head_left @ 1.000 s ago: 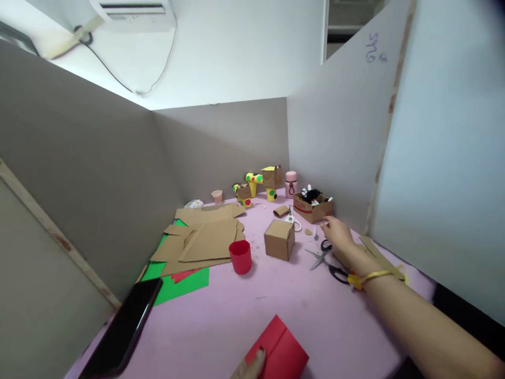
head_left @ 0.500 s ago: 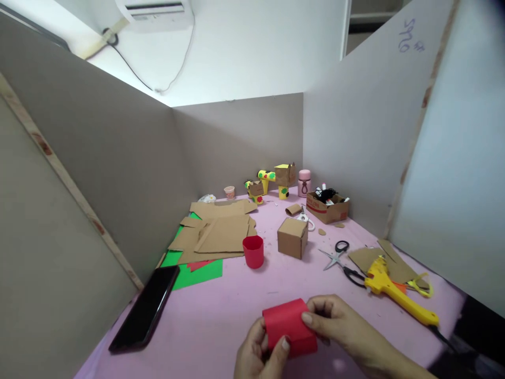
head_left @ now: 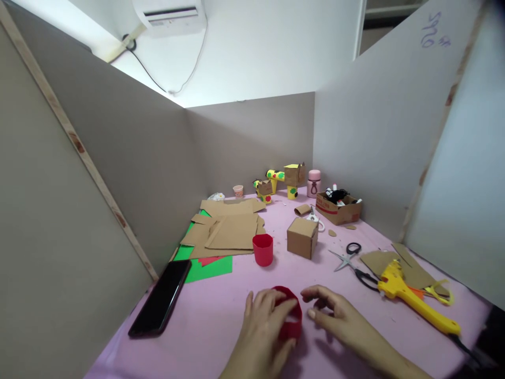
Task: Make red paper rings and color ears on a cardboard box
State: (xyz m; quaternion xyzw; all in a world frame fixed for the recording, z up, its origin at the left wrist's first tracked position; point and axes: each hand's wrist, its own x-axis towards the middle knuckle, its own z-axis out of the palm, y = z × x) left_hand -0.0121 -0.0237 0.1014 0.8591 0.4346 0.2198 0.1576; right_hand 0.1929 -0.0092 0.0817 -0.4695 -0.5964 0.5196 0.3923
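A red paper tube [head_left: 294,327] stands close to me near the table's front, its hollow end turned up. My left hand [head_left: 265,326] is wrapped about its left side, thumb low at the near edge and fingers over the rim, covering part of it. Just right of the tube, my right hand [head_left: 333,318] holds nothing, its fingers curved and apart. A second red paper tube [head_left: 263,250] stands upright farther back, with a closed cardboard box [head_left: 302,238] to its right.
A yellow glue gun [head_left: 418,300] and black-handled scissors [head_left: 347,258] lie at the right. Flat cardboard pieces [head_left: 232,231] rest on green paper [head_left: 213,268] at the left, behind a black phone [head_left: 161,299]. Yellow spotted models [head_left: 292,181] and a pink bottle [head_left: 314,184] stand at the back.
The red tube has gone from lying sideways between both hands to standing end-up on the table. My right hand has let go of it. The view has shifted slightly left.
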